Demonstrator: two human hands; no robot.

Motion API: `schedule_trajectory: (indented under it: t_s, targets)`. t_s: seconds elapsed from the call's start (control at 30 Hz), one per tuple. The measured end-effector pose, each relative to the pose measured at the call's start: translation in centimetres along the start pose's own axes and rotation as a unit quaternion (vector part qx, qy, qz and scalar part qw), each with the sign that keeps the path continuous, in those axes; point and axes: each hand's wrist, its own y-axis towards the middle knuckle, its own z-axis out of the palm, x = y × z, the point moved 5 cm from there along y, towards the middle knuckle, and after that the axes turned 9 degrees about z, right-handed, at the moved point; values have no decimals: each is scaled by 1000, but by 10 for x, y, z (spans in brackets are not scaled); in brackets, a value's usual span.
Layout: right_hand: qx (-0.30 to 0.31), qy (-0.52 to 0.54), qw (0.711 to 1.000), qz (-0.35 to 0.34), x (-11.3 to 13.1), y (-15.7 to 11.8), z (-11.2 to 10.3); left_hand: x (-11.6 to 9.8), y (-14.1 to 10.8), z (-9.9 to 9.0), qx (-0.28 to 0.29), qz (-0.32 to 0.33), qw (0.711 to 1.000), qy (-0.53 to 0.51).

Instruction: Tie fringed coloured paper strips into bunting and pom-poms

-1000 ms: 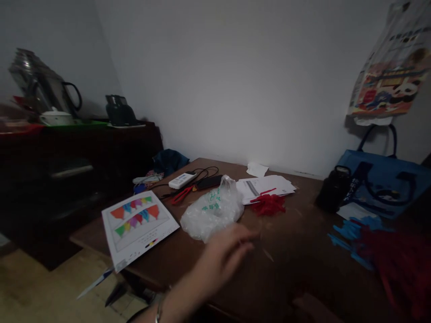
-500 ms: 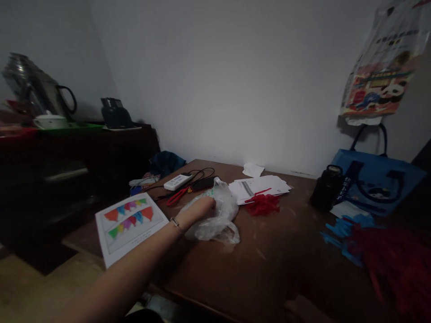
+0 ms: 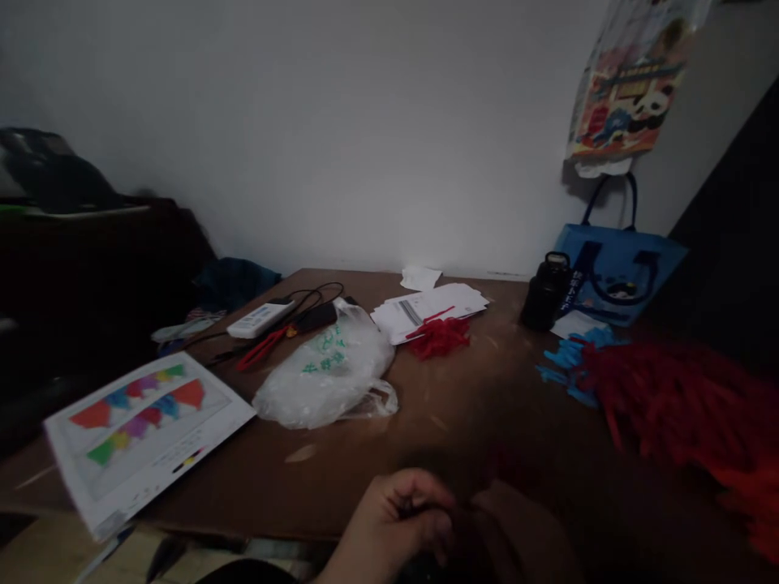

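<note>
My left hand (image 3: 398, 519) is at the table's front edge, thumb and fingers curled into a pinch. What it holds, if anything, is too dark to make out. Close beside it, my right hand (image 3: 523, 523) lies in deep shadow with its fingers bent inward. A faint dark red patch (image 3: 505, 466) shows just beyond the right hand. A crumpled clear plastic bag (image 3: 329, 369) with green print rests on the table, apart from both hands. Behind it is a small bunch of red strips (image 3: 441, 337), touching a stack of white papers (image 3: 426, 312).
At the left lies a sheet with printed colourful bunting (image 3: 146, 438). A white power strip (image 3: 261, 318) with cables sits behind. On the right are a black bottle (image 3: 544, 292), a blue tote bag (image 3: 621, 272), blue strips (image 3: 572, 365) and a large red strip pile (image 3: 682, 397).
My left hand has let go of the plastic bag and come back beside my right hand at the front edge. The view has turned right.
</note>
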Motion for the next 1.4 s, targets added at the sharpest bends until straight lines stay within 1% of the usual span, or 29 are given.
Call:
schedule_trajectory:
  t_s: [0.07,0.2,0.23,0.33,0.43,0.57,0.67,0.77,0.83,0.93,1.03,1.17,1.3,1.4]
  targets:
    - [7,10,1000,-13,8,2,5,4,0,-1,-22,13,1000,-8]
    - [-58,48,993,-88,24,8,0,7,2,-10,-44,40,998,-6]
    - [-59,48,992,-97,27,9,-2,10,2,-13,-48,39,998,1]
    - [-18,37,994,-105,32,15,-3,12,2,-17,-60,42,995,61]
    - [-27,24,991,-125,35,17,-6,3,4,-14,-55,63,987,134]
    - [-27,12,991,-131,34,17,-5,-15,6,-6,-46,112,974,193]
    - [-15,20,992,-123,32,16,-4,-20,2,-3,-40,147,962,228]
    - [5,25,992,-120,31,16,-2,-22,-4,-1,-19,183,950,252]
    - [0,14,992,-125,32,15,-1,-25,-7,0,-3,213,940,266]
    - [-18,4,991,-136,34,15,-3,-30,-10,2,19,256,921,294]
    - [-16,16,990,-136,35,15,-4,-33,-13,6,37,283,899,332]
    - [-8,40,991,-130,35,14,-5,-39,-19,10,42,332,871,359]
    - [-20,43,992,-121,34,14,-6,-43,-21,15,56,355,851,383]
    - [-32,29,991,-130,35,13,-5,-44,-21,17,54,362,841,399]
